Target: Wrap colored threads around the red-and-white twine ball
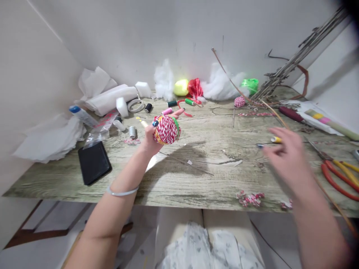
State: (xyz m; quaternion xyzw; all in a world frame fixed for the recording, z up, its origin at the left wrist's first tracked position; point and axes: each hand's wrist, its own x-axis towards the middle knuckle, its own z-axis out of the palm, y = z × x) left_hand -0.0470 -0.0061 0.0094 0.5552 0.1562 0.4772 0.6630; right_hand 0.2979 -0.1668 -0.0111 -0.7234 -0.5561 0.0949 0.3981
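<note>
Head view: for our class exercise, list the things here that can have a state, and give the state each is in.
Twine ball: wound, gripped, held up
Left hand: closed on the twine ball
Right hand: fingers and thumb parted, slightly blurred
Silver spool: standing upright
Black spool: on its side
Green spool: on its side
White roll: rolled up
Black device: flat, face dark

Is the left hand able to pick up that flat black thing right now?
Probably not as it is: the left hand is already holding the red-and-white ball. The flat black thing itself looks mostly uncovered, though.
</note>
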